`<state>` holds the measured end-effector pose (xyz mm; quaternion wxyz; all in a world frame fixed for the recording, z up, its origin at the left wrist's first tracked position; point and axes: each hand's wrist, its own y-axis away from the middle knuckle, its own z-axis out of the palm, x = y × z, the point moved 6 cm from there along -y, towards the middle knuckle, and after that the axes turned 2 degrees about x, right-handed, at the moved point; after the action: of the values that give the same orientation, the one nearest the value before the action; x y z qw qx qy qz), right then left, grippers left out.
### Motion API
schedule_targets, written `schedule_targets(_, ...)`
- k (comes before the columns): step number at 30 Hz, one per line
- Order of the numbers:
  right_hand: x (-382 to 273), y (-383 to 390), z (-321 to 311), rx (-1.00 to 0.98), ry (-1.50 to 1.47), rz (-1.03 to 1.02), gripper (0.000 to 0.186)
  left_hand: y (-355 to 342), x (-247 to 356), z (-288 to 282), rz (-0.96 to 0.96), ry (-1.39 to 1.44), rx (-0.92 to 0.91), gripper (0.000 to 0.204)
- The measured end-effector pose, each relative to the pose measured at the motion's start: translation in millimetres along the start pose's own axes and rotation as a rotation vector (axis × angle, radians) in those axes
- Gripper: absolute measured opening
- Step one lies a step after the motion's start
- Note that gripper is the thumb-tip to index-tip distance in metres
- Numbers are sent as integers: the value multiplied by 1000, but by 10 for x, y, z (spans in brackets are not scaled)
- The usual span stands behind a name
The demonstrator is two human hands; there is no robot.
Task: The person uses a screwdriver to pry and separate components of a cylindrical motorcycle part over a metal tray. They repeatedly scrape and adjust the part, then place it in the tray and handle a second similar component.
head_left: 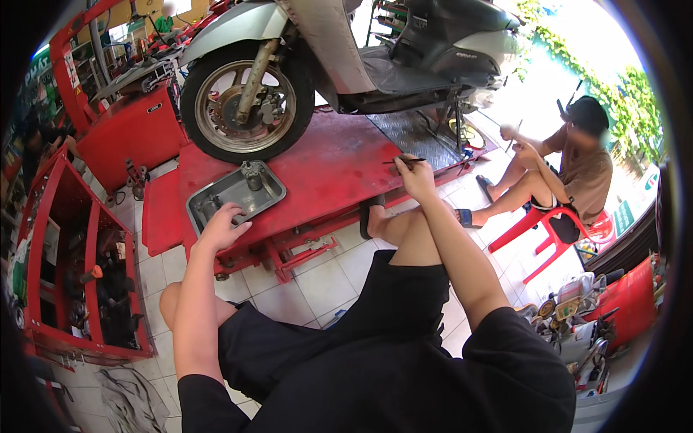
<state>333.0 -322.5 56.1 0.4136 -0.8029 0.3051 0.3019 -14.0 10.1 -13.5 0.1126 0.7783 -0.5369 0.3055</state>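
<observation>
My left hand (224,228) reaches over the near edge of a shallow metal tray (232,189), fingers loosely spread. A small grey metal part with a rounded body (253,177) stands at the tray's far right side. Close to my left fingertips lies a darker metal piece (208,205), partly hard to make out. My right hand (416,180) is closed around a thin dark pointed tool (411,160), whose exact kind I cannot make out. It is held above the right part of the red lift platform (332,162), away from the tray.
A grey scooter (346,65) stands on the platform, its front wheel (247,101) behind the tray. At right, another person (577,166) sits on a red plastic chair (552,234). A red open shelf (86,281) is at left; assorted metal parts (577,310) lie lower right.
</observation>
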Motion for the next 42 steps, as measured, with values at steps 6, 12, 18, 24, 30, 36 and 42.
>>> schedule_targets(6, 259, 0, 527, 44, -191, 130, 26, 152, -204, -14, -22, 10, 95, 39)
schedule_targets(12, -270, 53, 1141, -553, -632, 131, 61, 137, 72, -105, -67, -106, -59, 39)
schedule_targets(18, -842, 189, 1823, -1054, -864, 263, 73, -84, -440, -219, -337, 350, 28, 33)
schedule_targets(24, -955, 358, 2641, -1076, -1087, 517, 39, -247, -1234, -324, -605, 151, 214, 41)
schedule_targets(30, -803, 362, 2884, -1086, -1036, 736, 33, -404, -1224, -482, -693, -346, 167, 62)
schedule_targets(36, -702, 457, 2999, -1150, -973, 914, 30, -621, -1063, -287, -762, -442, 151, 72)
schedule_targets(42, -753, 704, 3179, -1295, -893, 698, 26, -574, -1209, -199, -857, -446, 103, 73)
